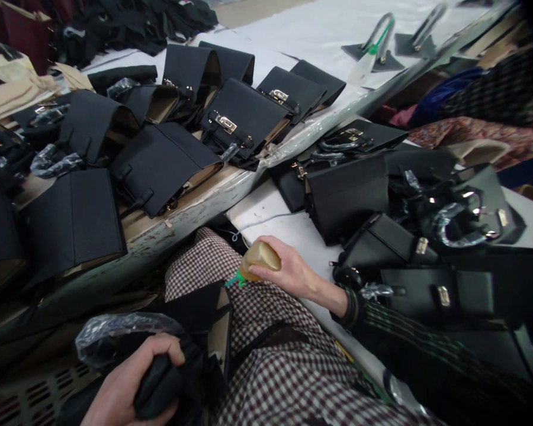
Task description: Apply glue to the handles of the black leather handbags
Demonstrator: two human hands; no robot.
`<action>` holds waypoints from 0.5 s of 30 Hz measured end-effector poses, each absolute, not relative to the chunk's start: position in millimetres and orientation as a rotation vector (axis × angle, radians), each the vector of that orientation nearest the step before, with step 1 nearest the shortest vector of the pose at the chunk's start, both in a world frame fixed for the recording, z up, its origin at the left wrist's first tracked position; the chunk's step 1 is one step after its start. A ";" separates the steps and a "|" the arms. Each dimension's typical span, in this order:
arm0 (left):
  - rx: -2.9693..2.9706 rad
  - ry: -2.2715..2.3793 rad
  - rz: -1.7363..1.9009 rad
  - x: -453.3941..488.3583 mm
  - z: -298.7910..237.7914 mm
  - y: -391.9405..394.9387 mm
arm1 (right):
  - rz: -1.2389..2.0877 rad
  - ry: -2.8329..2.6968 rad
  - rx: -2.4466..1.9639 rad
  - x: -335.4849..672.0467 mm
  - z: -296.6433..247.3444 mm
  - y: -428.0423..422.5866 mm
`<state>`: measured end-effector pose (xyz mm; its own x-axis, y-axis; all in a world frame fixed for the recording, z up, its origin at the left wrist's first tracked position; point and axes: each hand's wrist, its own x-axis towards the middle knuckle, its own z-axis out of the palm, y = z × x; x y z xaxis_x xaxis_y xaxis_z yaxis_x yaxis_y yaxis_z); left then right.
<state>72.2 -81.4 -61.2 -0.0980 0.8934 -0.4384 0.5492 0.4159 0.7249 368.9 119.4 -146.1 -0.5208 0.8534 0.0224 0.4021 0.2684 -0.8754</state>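
Note:
My right hand is wrapped round a yellowish squeeze bottle with a green nozzle. The bottle is tilted, its nozzle pointing down and left toward the edge of a black handbag on my lap. Bunched dark cloth or lining is gripped by my left hand at the near side of that bag. Clear plastic wrap covers what looks like the bag's handle, just beyond my left hand. A tan inner edge of the bag shows by my checkered clothing. Whether the nozzle touches the bag, I cannot tell.
Several black handbags with metal clasps stand on the table ahead. More black handbags are piled on a white surface to my right. A plastic crate sits at lower left. Handle pieces lie at the far right.

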 end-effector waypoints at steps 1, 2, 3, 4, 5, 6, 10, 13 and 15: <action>1.276 1.767 0.471 70.4 -62.0 -82.3 | 1.184 -2.057 -1.120 365.9 -147.8 121.3; 1.300 1.762 0.459 69.5 -62.2 -83.0 | 1.177 -2.072 -1.108 363.3 -149.1 123.3; 1.322 1.762 0.450 69.4 -62.0 -83.5 | 1.171 -2.088 -1.098 361.1 -149.9 125.1; 1.337 1.770 0.447 69.8 -61.4 -83.7 | 1.169 -2.107 -1.091 359.3 -150.3 126.8; 1.345 1.776 0.445 70.6 -60.5 -83.5 | 1.171 -2.124 -1.086 358.1 -150.3 128.2; 1.352 1.774 0.442 71.4 -59.6 -83.0 | 1.178 -2.140 -1.079 357.5 -149.9 129.2; 1.395 1.785 0.433 71.7 -57.4 -80.3 | 1.242 -2.181 -1.032 359.1 -145.4 130.0; 1.473 1.778 0.425 68.6 -58.4 -80.5 | 1.309 -2.184 -1.004 361.6 -143.5 127.8; 1.501 1.763 0.435 67.7 -59.2 -81.1 | 1.289 -2.163 -1.015 362.7 -145.3 125.6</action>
<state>67.7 -81.1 -59.2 -0.0145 0.9444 -0.3284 0.6833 0.2491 0.6863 362.7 125.6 -145.3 -0.6435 0.7654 -0.0094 0.3722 0.3022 -0.8776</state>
